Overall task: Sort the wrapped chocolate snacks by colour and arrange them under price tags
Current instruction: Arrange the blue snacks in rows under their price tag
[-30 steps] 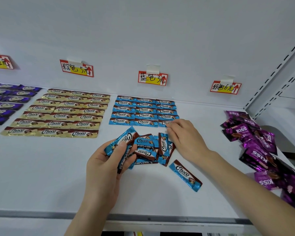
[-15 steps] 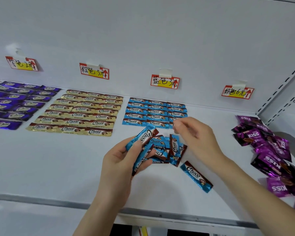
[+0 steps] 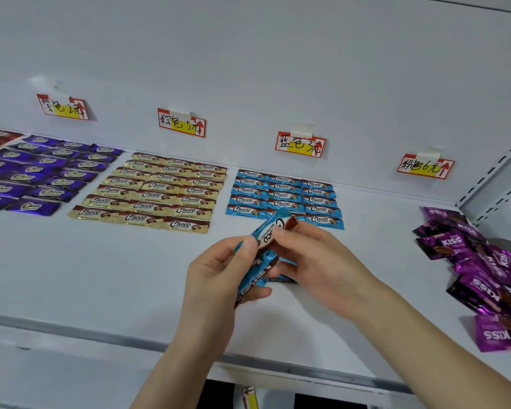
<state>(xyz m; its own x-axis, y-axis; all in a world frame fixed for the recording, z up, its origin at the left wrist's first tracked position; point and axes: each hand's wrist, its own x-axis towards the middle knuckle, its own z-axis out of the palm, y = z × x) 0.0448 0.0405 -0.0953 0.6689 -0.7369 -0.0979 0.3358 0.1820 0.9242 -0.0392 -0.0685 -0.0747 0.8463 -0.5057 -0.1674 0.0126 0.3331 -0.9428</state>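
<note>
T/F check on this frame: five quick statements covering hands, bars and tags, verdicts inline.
1. The left hand grips a bunch of blue Choco bars. True.
2. The right hand lies flat on the shelf. False: it is raised above the shelf and pinches the top bar of that bunch.
3. The gold Choco bars lie in a loose heap. False: they lie in neat rows.
4. The purple Kiss packs form an untidy pile at the right. True.
5. The laid-out blue rows sit left of the gold bars. False: they sit to the right of them, below the blue price tag.
</note>
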